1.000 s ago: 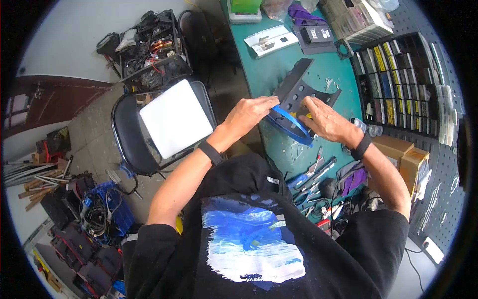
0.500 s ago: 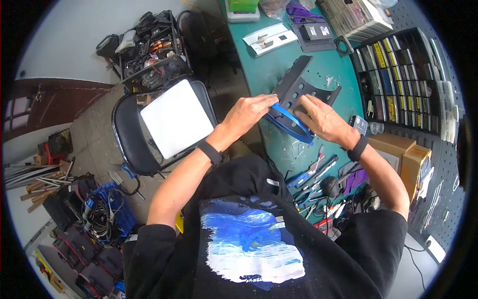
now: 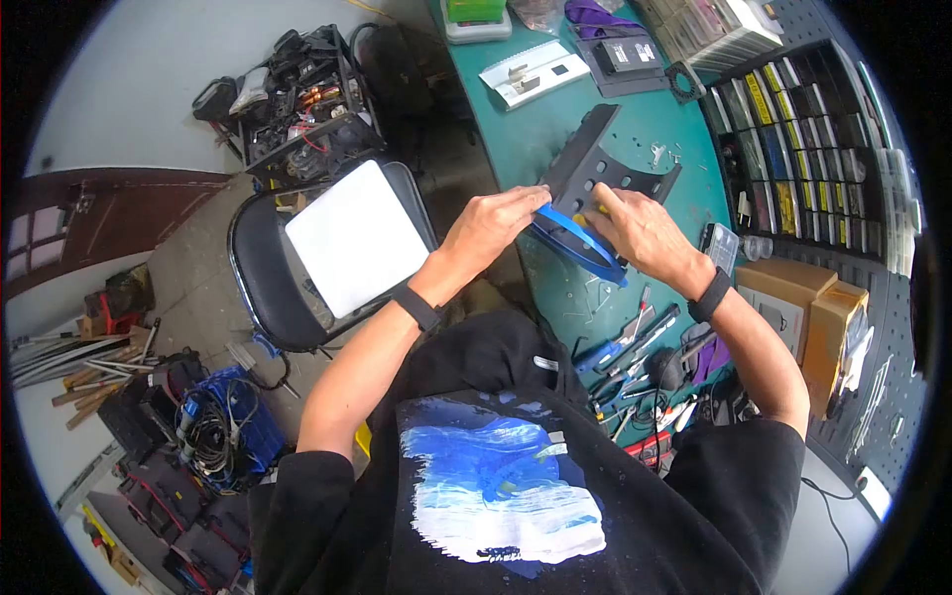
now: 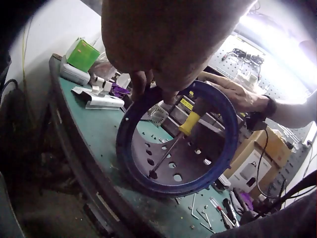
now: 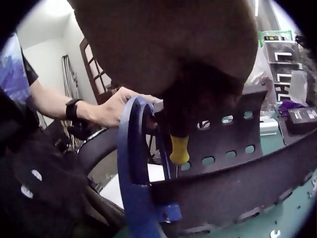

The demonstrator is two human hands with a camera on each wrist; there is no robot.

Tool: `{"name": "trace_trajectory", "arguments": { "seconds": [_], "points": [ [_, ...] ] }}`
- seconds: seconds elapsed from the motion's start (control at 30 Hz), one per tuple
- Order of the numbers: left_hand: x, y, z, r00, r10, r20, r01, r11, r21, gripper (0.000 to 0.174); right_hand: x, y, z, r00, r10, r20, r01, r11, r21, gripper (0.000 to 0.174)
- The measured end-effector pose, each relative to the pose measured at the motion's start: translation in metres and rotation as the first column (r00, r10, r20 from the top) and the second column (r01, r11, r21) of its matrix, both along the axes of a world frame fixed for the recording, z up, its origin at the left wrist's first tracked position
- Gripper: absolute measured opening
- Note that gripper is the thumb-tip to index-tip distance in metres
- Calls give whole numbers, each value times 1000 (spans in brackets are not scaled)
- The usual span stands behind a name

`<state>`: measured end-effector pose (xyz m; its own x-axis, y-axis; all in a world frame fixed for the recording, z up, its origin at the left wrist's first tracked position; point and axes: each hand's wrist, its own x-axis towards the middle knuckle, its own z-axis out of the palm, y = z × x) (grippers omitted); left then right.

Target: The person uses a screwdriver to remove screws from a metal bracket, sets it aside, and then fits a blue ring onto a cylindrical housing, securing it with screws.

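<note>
My left hand [image 3: 493, 226] pinches the upper rim of a blue ring [image 4: 125, 144], which is tilted up off the bench. Joined to the ring is a curved black panel [image 3: 587, 164] with rows of oval holes, reaching away over the green bench. My right hand [image 3: 643, 233] grips a screwdriver [image 4: 189, 123] by its yellow handle. In the left wrist view the shaft slants down across the ring's opening, its tip at a hole near the panel's lower edge. The right wrist view has the handle [image 5: 179, 150] emerging below the palm, between the panel's walls; the fingers there are in shadow.
Hex keys [image 3: 598, 296] and several hand tools [image 3: 625, 342] lie on the near bench. Behind the panel are a white bracket [image 3: 535, 74] and a black box [image 3: 628, 57]. A drawer rack [image 3: 793, 149] and cardboard boxes [image 3: 783, 288] stand right; a chair [image 3: 260, 273] is at left.
The right hand's fingers have shifted slightly around the screwdriver, and its yellow handle shows more than half a second ago. My left hand keeps its hold on the ring. The head view has tilted slightly.
</note>
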<state>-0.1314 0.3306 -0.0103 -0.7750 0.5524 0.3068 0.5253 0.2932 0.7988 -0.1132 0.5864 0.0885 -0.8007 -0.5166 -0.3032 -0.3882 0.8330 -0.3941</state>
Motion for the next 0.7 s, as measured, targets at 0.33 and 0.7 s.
{"name": "trace_trajectory", "arguments": {
  "seconds": [0.33,0.7],
  "points": [
    [1,-1,0,1000,11,-6,-11,1000,-15,35,1,-4,3,977,-196,86,196,981,8,20],
    [3,0,0,1000,11,-1,-11,1000,-8,35,6,-5,-6,983,-184,-25,185,983,18,27]
  ]
}}
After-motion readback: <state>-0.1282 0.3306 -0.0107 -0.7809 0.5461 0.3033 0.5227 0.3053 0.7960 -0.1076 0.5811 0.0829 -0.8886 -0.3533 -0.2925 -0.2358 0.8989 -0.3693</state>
